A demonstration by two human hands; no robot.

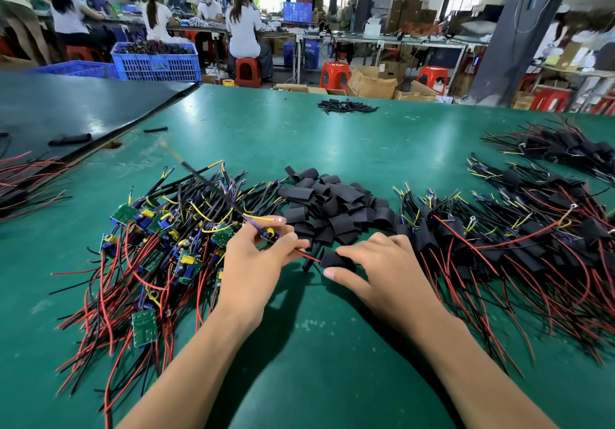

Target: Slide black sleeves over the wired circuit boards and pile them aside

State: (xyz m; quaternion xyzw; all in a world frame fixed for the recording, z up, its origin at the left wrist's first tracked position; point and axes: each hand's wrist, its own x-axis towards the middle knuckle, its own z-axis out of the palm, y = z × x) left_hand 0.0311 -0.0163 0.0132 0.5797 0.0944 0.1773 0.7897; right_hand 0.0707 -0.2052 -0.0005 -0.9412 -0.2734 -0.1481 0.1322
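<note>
So 1 wired circuit board (269, 235) is pinched by the left hand (256, 257) and 1 black sleeve (332, 259) is gripped by the right hand (386, 262), on the tabletop (316, 328) toward its near edge, lined up so the red lead (307, 255) gets threaded first, probably.

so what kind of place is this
Most likely an electronics assembly workshop. The green table holds heaps of wired circuit boards and black sleeves; the left hand holds one board, the right hand one sleeve. Other workers sit at benches behind.
</note>
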